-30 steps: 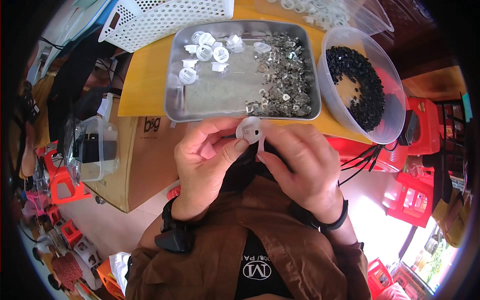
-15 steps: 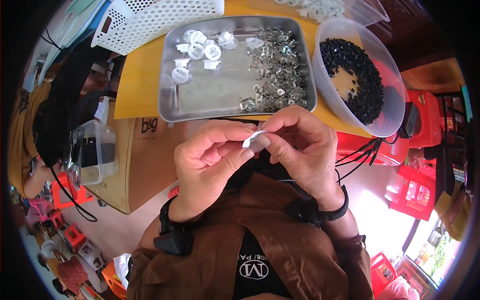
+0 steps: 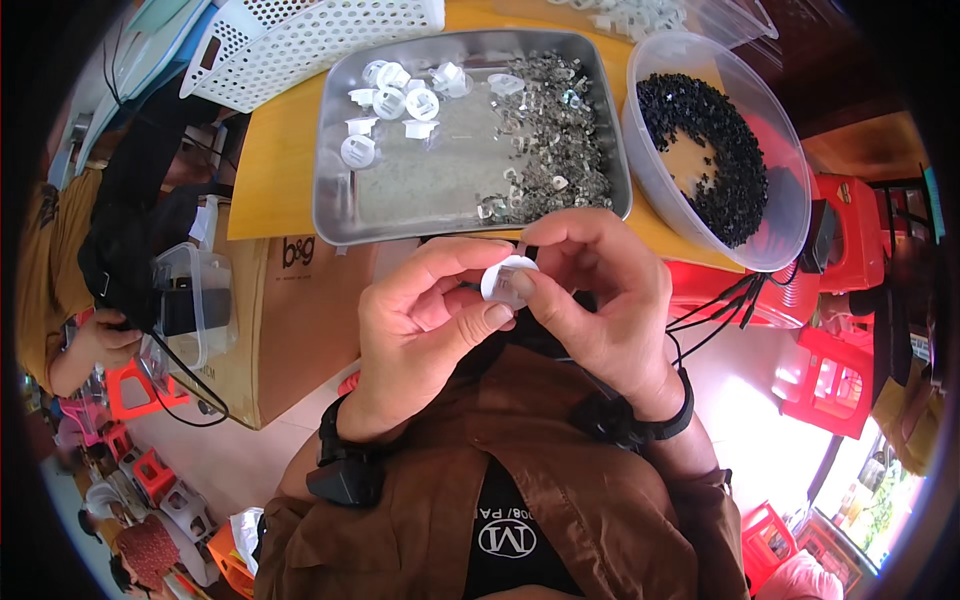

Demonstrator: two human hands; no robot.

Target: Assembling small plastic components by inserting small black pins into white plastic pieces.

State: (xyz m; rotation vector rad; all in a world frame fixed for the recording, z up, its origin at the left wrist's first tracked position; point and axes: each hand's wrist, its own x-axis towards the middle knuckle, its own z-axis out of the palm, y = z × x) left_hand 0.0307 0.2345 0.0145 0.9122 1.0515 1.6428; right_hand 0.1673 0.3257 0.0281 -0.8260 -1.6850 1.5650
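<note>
Between my two hands, just in front of the table edge, is a small round white plastic part (image 3: 507, 281) with a raised block on its face. The fingers of my left hand (image 3: 425, 310) pinch it from the left and below. My right hand (image 3: 600, 305) is closed on it too, its thumb pressed on the raised block. Beyond them lies a metal tray (image 3: 335, 200). Several similar white plastic parts (image 3: 390, 102) sit at its left, and a heap of small metal clips (image 3: 560, 150) covers its right side.
A clear plastic tub (image 3: 790, 200) of small black pieces (image 3: 735, 205) stands right of the tray. A white perforated basket (image 3: 290, 55) is at the back left. Below the table's left side stands a cardboard box (image 3: 290, 340). Another person's hand (image 3: 105, 340) shows at far left.
The white part has turned in my fingers, from nearly edge-on to showing its round face. At far left, the other person's hand has come up beside the clear box.
</note>
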